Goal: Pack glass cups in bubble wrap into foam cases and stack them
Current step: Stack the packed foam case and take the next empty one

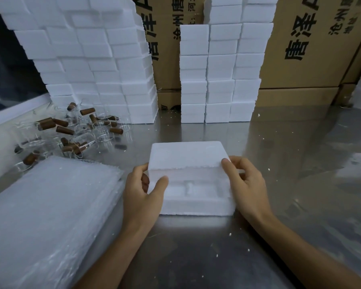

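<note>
A white foam case lies on the metal table in front of me. Its lid point(188, 155) is raised at the near edge above the base point(196, 203), whose moulded recess shows underneath. My left hand point(143, 190) grips the left side of the case, thumb over the base's rim and fingers at the lid's corner. My right hand point(245, 182) pinches the lid's right near corner. Several glass cups with brown wooden handles point(71, 130) lie jumbled at the left. A thick stack of bubble wrap sheets point(50, 209) lies at the near left.
Tall stacks of white foam cases stand at the back left point(96, 65) and the back middle point(221, 71). Cardboard boxes point(313, 44) with printed characters rise behind them. The steel table point(290, 153) carries scattered foam crumbs.
</note>
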A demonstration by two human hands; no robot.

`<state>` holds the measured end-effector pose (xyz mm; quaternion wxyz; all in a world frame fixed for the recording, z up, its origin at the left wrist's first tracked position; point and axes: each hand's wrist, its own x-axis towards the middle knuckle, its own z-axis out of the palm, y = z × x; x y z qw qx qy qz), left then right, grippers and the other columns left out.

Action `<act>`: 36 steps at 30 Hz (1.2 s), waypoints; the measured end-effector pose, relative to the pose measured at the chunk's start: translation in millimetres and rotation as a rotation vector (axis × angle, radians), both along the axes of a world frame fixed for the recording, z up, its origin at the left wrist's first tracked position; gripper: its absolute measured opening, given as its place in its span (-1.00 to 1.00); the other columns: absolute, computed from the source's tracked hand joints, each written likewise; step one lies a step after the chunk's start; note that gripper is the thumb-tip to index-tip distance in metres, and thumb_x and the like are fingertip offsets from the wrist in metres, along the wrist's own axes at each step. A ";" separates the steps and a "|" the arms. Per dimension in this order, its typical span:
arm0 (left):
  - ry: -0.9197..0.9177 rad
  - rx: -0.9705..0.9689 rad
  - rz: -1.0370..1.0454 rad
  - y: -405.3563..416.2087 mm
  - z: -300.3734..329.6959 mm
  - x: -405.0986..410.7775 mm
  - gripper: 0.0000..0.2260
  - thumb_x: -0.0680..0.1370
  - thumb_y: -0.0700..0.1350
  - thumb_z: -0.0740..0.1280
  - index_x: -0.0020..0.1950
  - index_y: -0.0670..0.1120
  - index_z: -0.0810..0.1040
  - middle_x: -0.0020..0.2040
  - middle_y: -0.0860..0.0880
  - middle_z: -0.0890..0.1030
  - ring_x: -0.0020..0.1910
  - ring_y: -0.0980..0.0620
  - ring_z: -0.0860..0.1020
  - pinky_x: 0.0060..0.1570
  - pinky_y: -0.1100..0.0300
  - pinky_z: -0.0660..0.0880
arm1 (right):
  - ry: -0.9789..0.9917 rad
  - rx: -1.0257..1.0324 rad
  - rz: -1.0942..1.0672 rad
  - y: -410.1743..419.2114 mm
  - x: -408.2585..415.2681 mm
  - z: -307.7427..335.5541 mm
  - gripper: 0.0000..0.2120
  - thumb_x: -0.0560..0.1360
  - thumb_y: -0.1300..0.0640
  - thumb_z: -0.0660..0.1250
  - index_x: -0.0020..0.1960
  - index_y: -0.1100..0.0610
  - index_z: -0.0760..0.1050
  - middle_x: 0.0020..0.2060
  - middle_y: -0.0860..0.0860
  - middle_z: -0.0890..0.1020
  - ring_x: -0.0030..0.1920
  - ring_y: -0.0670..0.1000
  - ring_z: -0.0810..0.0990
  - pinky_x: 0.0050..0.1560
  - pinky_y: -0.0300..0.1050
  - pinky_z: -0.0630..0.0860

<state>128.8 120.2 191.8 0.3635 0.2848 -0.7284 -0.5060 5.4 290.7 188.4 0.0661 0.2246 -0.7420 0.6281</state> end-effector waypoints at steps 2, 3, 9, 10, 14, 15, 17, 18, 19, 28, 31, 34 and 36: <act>-0.034 0.037 -0.051 -2.7 2.5 1.6 -0.77 0.50 -0.07 0.43 0.14 0.10 0.56 -0.19 -0.11 0.49 -0.29 0.11 0.48 -0.25 0.29 0.45 | -0.020 0.052 0.043 0.8 -0.9 -1.4 -0.80 0.57 -0.12 0.30 0.16 -0.13 0.56 -0.01 -0.15 0.61 -0.22 -0.12 0.61 -0.26 -0.38 0.49; -0.042 0.068 -0.086 -4.3 3.9 2.3 -0.74 0.50 -0.04 0.43 0.19 0.09 0.57 -0.20 -0.15 0.49 -0.26 0.06 0.51 -0.20 0.24 0.47 | -0.036 0.055 0.063 0.6 -0.6 -0.6 -0.78 0.57 -0.11 0.30 0.20 -0.15 0.55 0.02 -0.15 0.61 -0.18 -0.11 0.63 -0.22 -0.33 0.52; -0.069 0.234 -0.298 -16.3 17.5 9.4 -0.83 0.57 -0.05 0.33 -0.03 0.13 0.71 -0.12 0.05 0.73 -0.13 0.06 0.69 -0.13 0.11 0.53 | -0.048 0.156 0.149 1.6 -2.5 3.8 -0.83 0.59 -0.04 0.29 -0.06 -0.19 0.66 -0.16 -0.32 0.66 -0.19 -0.30 0.59 -0.26 -0.55 0.38; -0.125 0.190 -0.269 -18.2 15.7 8.9 -0.81 0.58 -0.02 0.32 -0.14 0.14 0.70 -0.21 0.11 0.72 -0.23 0.11 0.68 -0.18 0.15 0.50 | -0.041 0.186 0.163 1.6 -2.1 5.1 -0.74 0.59 -0.05 0.27 -0.22 -0.23 0.63 -0.29 -0.34 0.62 -0.27 -0.31 0.57 -0.31 -0.54 0.36; -0.325 -0.029 -0.113 -22.0 6.5 1.3 -0.51 0.55 0.17 0.31 -0.46 -0.05 0.28 -0.56 0.11 0.28 -0.53 0.10 0.30 -0.36 0.14 0.23 | -0.069 0.279 0.140 -0.1 -1.4 9.9 -0.44 0.62 -0.07 0.23 -0.57 -0.24 0.44 -0.65 -0.26 0.37 -0.55 -0.25 0.39 -0.51 -0.46 0.26; -0.336 -0.051 -0.101 -23.2 6.3 -0.4 -0.49 0.55 0.19 0.30 -0.48 -0.04 0.23 -0.56 0.09 0.23 -0.54 0.11 0.25 -0.37 0.13 0.20 | -0.079 0.298 0.114 -0.8 -1.8 10.7 -0.44 0.61 -0.10 0.23 -0.58 -0.24 0.43 -0.66 -0.26 0.36 -0.56 -0.25 0.39 -0.51 -0.46 0.27; -0.338 -0.083 -0.089 -26.6 6.0 -2.8 -0.45 0.54 0.21 0.30 -0.50 -0.03 0.18 -0.54 0.07 0.18 -0.54 0.10 0.20 -0.37 0.12 0.16 | -0.107 0.311 0.057 -0.6 -6.0 7.4 -0.45 0.58 -0.16 0.25 -0.59 -0.11 0.42 -0.66 -0.23 0.36 -0.55 -0.22 0.40 -0.50 -0.44 0.29; -0.328 -0.092 -0.080 -28.3 5.1 -3.7 -0.44 0.54 0.21 0.30 -0.50 -0.04 0.16 -0.54 0.07 0.16 -0.54 0.09 0.19 -0.37 0.12 0.16 | -0.119 0.311 0.029 -0.6 -8.1 5.7 -0.43 0.57 -0.17 0.26 -0.57 0.00 0.36 -0.65 -0.18 0.34 -0.56 -0.17 0.37 -0.50 -0.42 0.29; -0.314 -0.092 -0.071 -29.9 4.2 -4.7 -0.42 0.54 0.20 0.32 -0.50 -0.04 0.14 -0.53 0.07 0.15 -0.54 0.09 0.18 -0.38 0.12 0.15 | -0.123 0.315 0.004 -0.8 -9.4 5.1 -0.42 0.55 -0.19 0.27 -0.54 0.07 0.27 -0.64 -0.14 0.30 -0.56 -0.12 0.33 -0.51 -0.39 0.28; -0.409 -0.079 -0.101 -41.1 5.3 -14.0 -0.37 0.56 0.16 0.31 -0.59 -0.06 0.14 -0.58 0.09 0.14 -0.52 0.03 0.20 -0.38 0.16 0.17 | -0.196 0.339 -0.099 -10.6 -18.1 5.0 -0.76 0.49 -0.08 0.36 -0.15 0.11 0.55 -0.29 -0.10 0.62 -0.25 -0.11 0.57 -0.34 -0.20 0.39; -0.485 -0.085 -0.096 -42.8 10.5 -18.8 -0.37 0.56 0.19 0.28 -0.63 -0.06 0.19 -0.63 0.09 0.19 -0.50 -0.01 0.26 -0.35 0.15 0.21 | -0.239 0.297 -0.085 -13.9 -20.3 8.1 -0.82 0.49 -0.01 0.35 0.00 0.07 0.49 -0.16 -0.08 0.63 -0.18 -0.11 0.58 -0.28 -0.17 0.43; -0.454 -0.078 -0.053 -40.8 8.4 -19.8 -0.39 0.53 0.18 0.32 -0.62 -0.06 0.22 -0.62 0.08 0.18 -0.49 -0.04 0.25 -0.34 0.14 0.22 | -0.253 0.305 -0.080 -14.4 -21.5 7.3 -0.83 0.47 0.00 0.35 -0.02 0.07 0.49 -0.18 -0.05 0.64 -0.18 -0.03 0.61 -0.17 -0.07 0.53; -0.412 -0.085 -0.036 -40.3 4.3 -18.5 -0.41 0.52 0.17 0.34 -0.58 -0.06 0.20 -0.60 0.07 0.16 -0.47 -0.04 0.22 -0.34 0.14 0.19 | -0.270 0.310 -0.078 -13.7 -20.6 5.9 -0.83 0.46 -0.02 0.36 -0.05 0.06 0.49 -0.21 -0.05 0.64 -0.20 -0.01 0.61 -0.17 -0.05 0.54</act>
